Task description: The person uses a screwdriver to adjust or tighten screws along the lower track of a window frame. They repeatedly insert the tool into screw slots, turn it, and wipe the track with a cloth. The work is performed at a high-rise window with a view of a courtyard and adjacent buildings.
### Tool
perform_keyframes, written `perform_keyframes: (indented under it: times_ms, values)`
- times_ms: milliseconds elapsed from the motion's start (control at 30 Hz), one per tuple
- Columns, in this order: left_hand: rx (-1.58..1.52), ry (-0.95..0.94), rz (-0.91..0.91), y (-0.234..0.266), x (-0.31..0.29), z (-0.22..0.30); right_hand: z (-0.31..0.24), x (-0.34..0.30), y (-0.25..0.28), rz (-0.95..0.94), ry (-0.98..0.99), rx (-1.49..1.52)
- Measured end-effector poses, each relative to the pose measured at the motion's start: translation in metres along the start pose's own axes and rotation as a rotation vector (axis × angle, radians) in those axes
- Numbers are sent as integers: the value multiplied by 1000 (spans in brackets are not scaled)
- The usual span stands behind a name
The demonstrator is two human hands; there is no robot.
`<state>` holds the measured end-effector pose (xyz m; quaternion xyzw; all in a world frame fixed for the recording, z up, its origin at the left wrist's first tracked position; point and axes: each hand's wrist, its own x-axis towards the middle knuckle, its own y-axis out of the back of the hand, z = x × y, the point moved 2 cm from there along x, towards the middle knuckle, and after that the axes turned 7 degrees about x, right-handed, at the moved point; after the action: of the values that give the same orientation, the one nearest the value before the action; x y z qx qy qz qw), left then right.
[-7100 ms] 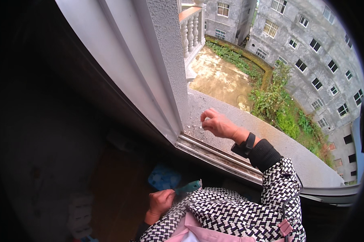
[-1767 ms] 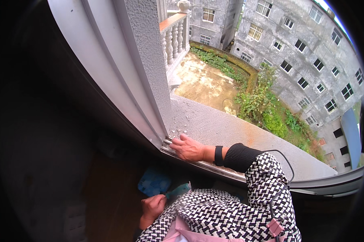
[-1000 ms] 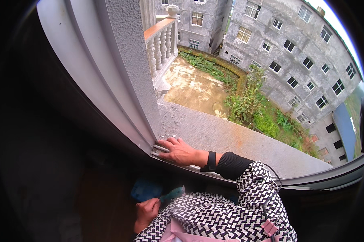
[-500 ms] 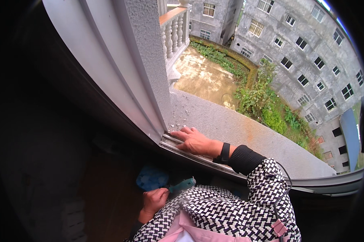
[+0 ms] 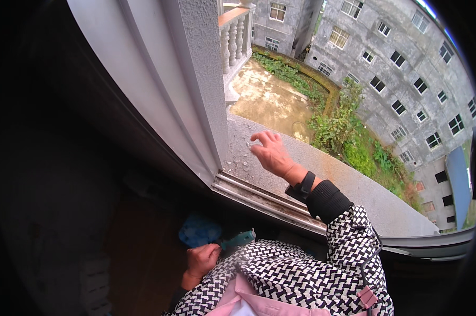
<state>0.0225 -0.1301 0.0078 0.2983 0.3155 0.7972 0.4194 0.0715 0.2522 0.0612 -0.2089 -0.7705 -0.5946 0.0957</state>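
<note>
Out over the concrete outer sill, my right hand has its fingers bent and apart. Nothing shows between them. Small crumbs of debris lie on the sill beside that hand. Below its wrist runs the window's metal track, with dark dirt in its grooves. Low in front of my body, my left hand is closed around a tool with a teal handle. The handle points to the right; the tool's other end is hidden, so its kind cannot be told.
A pale window frame and rough wall edge rise on the left. Beyond the sill lies a drop to a yard with plants and a grey building. A blue bundle sits in the dark below the window.
My right hand has lifted off the window track and moved outward over the sill, leaving the track in sight. My left hand still holds the teal-handled tool in the same place.
</note>
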Motion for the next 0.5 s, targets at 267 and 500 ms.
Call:
perform_keyframes:
  times_ms: [267, 500]
  values:
    - [24, 15, 14, -4, -7, -9, -39, -27, -30, -391, 312, 188]
    - [22, 9, 24, -1, -5, -7, -65, -43, -23, -510, 324, -171]
